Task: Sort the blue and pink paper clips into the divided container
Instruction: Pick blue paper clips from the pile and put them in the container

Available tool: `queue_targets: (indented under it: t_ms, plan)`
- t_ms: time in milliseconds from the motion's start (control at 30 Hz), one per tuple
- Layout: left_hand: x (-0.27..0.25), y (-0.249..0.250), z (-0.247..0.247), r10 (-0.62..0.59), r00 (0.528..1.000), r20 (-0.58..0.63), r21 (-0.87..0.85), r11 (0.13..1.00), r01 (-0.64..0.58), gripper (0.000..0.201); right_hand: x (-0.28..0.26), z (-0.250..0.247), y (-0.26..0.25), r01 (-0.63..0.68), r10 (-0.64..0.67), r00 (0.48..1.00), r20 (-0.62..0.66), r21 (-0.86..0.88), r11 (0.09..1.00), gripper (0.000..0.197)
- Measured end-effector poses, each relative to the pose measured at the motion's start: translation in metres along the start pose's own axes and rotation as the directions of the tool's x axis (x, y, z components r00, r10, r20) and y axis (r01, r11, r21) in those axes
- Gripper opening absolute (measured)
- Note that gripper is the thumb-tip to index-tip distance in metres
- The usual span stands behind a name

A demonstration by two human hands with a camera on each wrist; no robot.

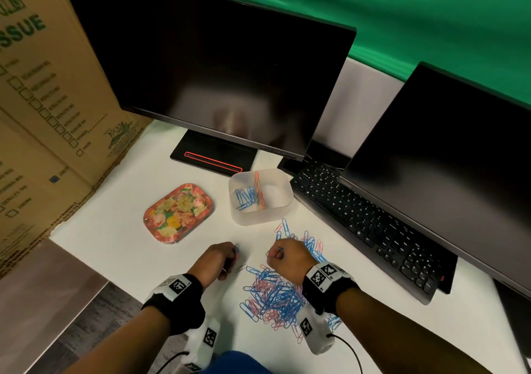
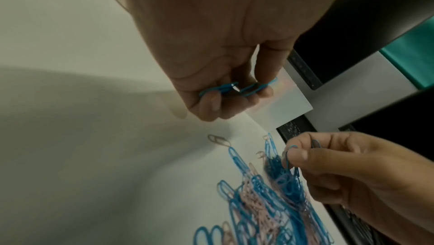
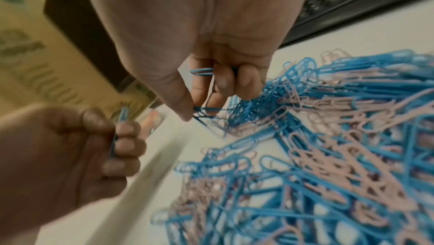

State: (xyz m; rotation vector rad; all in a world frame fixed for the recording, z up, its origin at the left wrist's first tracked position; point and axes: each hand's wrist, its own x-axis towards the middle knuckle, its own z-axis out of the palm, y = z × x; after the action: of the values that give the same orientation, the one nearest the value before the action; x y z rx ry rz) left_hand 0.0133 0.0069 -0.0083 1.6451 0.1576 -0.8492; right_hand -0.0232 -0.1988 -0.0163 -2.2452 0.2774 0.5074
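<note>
Head view, bottom of frame: both forearms enter from the lower edge, each wearing a black wristband with a white marker-tagged camera unit; the left hand [image 1: 215,260] sits left of centre above the white desk [image 1: 120,244], its fingers curled round a small bunch of blue clips [image 2: 232,88], pinched between thumb and fingertips in the left wrist view; the right hand [image 1: 288,256] sits just right of it, at the upper left edge of the pile, thumb and curled fingers clamped on a few blue clips of its own [image 3: 203,71], with more blue wire trailing from the thumb tip toward the heap; the two hands are near each other but apart; the mixed pile of blue and pink paper clips [image 1: 280,296] spreads across the lower centre of the frame, partly under the right wrist, with a thinner scatter running up past the right hand; one lone pale clip [image 1: 240,268] lies on the desk between the left hand and the pile; further up, centre of frame, the translucent divided container [image 1: 260,197] stands on the desk, blue clips in its left compartment, a few pink ones leaning along the divider; left of it lies a floral tray [image 1: 178,213]; to the right, a black keyboard [image 1: 370,224] beneath a dark laptop screen; upper centre, a dark monitor [image 1: 218,77]; far left, a cardboard box [image 1: 43,109]; top right, green cloth.
</note>
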Motion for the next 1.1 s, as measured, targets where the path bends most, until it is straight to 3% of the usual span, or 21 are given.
queue_targets:
  t_ms: [167,333,533,733,833,1000,1100]
  plan:
    - [0.001,0.008,0.011,-0.024,0.999,0.039,-0.041,0.999,0.025,0.028,-0.002,-0.016,0.001,-0.123,0.108,0.992,0.064,0.353,0.928,0.019]
    - [0.001,0.012,0.015,-0.032,0.998,0.054,-0.022,0.999,0.034,0.025,-0.009,-0.026,-0.001,-0.234,0.199,0.972,0.124,0.550,0.802,0.019]
    - [-0.002,0.022,0.017,-0.041,0.998,0.046,-0.044,0.998,0.043,0.019,-0.014,-0.030,-0.006,-0.209,0.189,0.977,0.103,0.665,0.717,0.016]
    - [0.001,0.071,0.013,-0.004,1.000,0.008,-0.236,0.972,0.006,0.017,-0.009,-0.043,-0.040,-0.200,0.148,0.978,0.145,0.849,0.490,0.007]
    - [0.008,0.101,0.007,0.030,0.998,-0.048,-0.276,0.960,-0.042,0.016,-0.001,-0.052,-0.060,-0.194,0.131,0.980,0.151,0.884,0.425,0.009]
    - [0.027,0.136,0.003,0.003,0.988,-0.156,-0.237,0.971,-0.040,0.012,0.014,-0.064,-0.079,-0.175,0.162,0.980,0.116,0.888,0.424,0.014]
    - [0.039,0.141,0.002,-0.041,0.985,-0.168,-0.169,0.986,0.012,0.025,0.021,-0.068,-0.087,-0.186,0.210,0.973,0.099,0.876,0.446,0.013]
